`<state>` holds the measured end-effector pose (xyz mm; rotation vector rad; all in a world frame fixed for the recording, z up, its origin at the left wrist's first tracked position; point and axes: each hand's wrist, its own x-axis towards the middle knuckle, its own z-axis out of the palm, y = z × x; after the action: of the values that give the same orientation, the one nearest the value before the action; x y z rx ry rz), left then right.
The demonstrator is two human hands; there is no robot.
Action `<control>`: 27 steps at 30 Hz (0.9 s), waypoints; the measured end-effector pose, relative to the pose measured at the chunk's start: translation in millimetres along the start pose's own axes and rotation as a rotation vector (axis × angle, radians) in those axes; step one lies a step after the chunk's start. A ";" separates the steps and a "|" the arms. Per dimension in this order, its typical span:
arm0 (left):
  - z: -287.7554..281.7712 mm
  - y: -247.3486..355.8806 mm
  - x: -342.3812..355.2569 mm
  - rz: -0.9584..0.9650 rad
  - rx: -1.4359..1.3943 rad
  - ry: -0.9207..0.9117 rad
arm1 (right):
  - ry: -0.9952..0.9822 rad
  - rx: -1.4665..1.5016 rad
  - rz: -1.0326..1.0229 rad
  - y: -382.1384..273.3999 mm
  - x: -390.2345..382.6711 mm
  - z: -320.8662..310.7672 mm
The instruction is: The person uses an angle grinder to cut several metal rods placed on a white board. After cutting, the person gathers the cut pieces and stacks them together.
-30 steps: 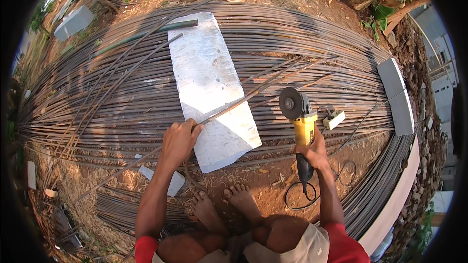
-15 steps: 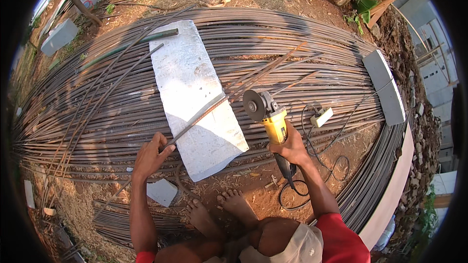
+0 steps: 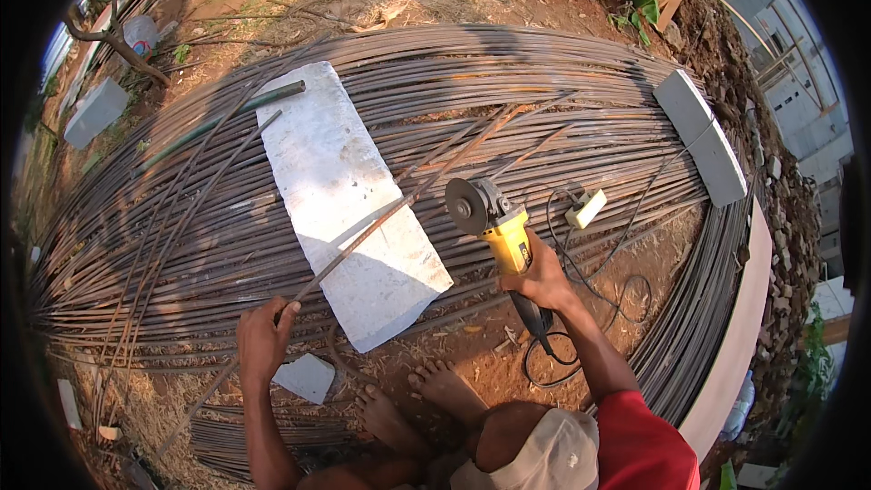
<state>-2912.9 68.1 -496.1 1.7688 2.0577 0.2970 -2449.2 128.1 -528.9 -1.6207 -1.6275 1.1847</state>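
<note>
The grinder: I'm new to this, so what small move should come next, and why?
Probably ease the grinder toward the rod: the left hand grips the rod, which lies across the slab, while the right hand holds the grinder, its disc apart from the rod.

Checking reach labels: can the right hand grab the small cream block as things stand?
Probably not: the right hand is wrapped around the yellow angle grinder. The cream block looks close and nothing bulky bars the way, but that hand seems taken.
</note>
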 end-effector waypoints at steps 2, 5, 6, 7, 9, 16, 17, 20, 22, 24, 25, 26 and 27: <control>-9.9 27.0 -4.2 -0.062 0.005 0.009 | 0.009 0.010 -0.017 1.0 -2.0 0.8; -4.2 33.4 -2.9 0.001 0.046 0.088 | 0.013 0.022 -0.033 4.7 -2.0 1.9; -1.6 33.1 -2.2 0.048 0.066 0.125 | 0.011 0.028 -0.028 2.9 -2.9 2.3; -1.5 34.8 -0.9 0.035 0.062 0.116 | 0.015 0.030 -0.023 0.2 -3.4 0.5; -0.6 38.5 2.3 0.010 0.051 0.097 | 0.010 0.008 -0.020 -2.3 -2.7 -4.3; -4.9 33.7 -1.9 0.011 0.002 0.095 | -0.017 0.028 0.013 -3.5 9.7 -0.5; 0.4 29.9 -0.3 0.030 0.018 0.115 | -0.033 -0.027 -0.011 -5.5 11.2 -4.5; 0.1 27.4 3.0 0.023 0.008 0.097 | -0.071 -0.008 -0.036 -8.2 19.6 -1.0; -6.2 31.5 5.2 -0.066 -0.027 0.017 | -0.098 -0.031 -0.070 -7.0 28.9 3.8; -12.8 37.4 7.5 -0.213 -0.073 -0.110 | -0.098 -0.081 -0.106 -9.4 38.5 9.2; -11.6 36.3 6.4 -0.180 -0.070 -0.072 | -0.147 -0.136 -0.089 -22.1 43.0 7.7; -8.7 34.5 5.9 -0.147 -0.067 -0.033 | -0.149 -0.095 -0.094 -19.0 47.0 10.5; -5.3 32.4 5.9 -0.113 -0.064 0.004 | -0.150 -0.055 -0.097 -12.0 51.6 14.5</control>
<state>-2887.0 80.0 -478.8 1.6087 2.1180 0.3295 -2473.9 176.7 -535.4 -1.4979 -1.8252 1.2466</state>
